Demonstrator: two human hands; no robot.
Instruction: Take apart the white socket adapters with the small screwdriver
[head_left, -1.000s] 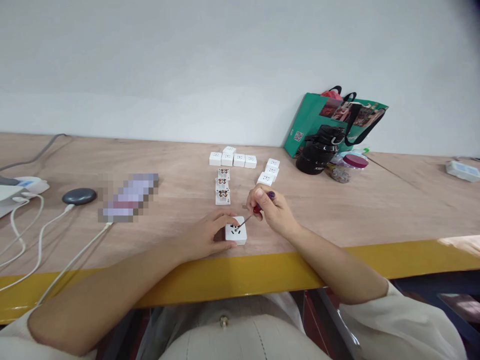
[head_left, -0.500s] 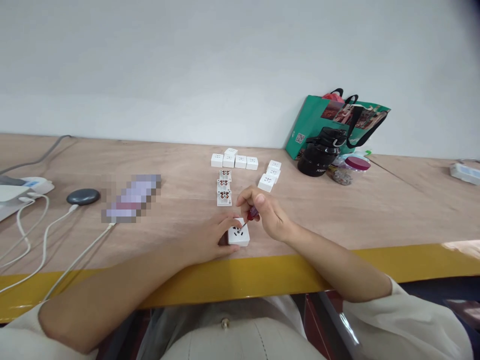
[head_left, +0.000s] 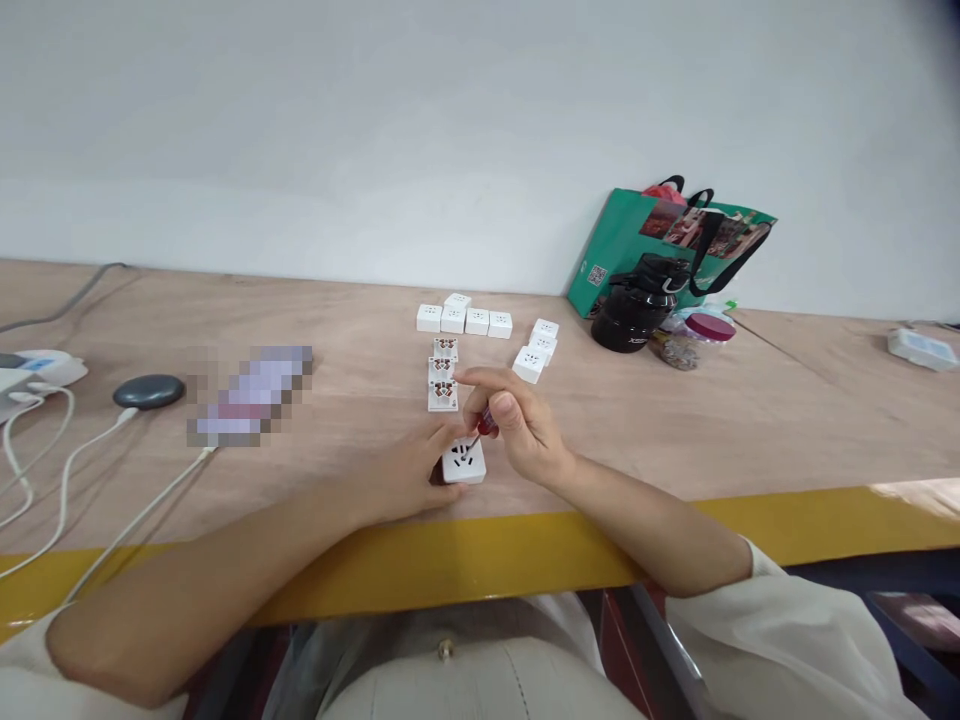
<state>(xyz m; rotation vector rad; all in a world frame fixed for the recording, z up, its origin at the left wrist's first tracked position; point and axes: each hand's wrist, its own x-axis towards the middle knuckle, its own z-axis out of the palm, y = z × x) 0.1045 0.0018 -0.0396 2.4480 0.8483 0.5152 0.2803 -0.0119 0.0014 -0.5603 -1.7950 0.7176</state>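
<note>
A white square socket (head_left: 466,468) lies face up near the table's front edge. My left hand (head_left: 409,468) grips its left side, thumb at the front and fingers behind. In my right hand (head_left: 521,425) is a screwdriver (head_left: 487,422) with a red handle, slanted so that its tip meets the middle of the socket's face. Beyond my hands stand three open socket parts (head_left: 443,394) in a column, with copper-coloured metal inside. Several white sockets (head_left: 478,320) form a row behind them, and three more (head_left: 530,363) sit to the right.
At the back right are a green bag (head_left: 604,250), a black flask (head_left: 634,312) and a jar with a dark pink lid (head_left: 710,327). A blurred-out phone (head_left: 251,397), a dark round device (head_left: 148,391) and white cables lie left. A yellow strip (head_left: 525,550) edges the table.
The whole view has shifted slightly. My right hand and the screwdriver have moved a little left, and the handle sits closer over the socket. My left hand still grips the socket.
</note>
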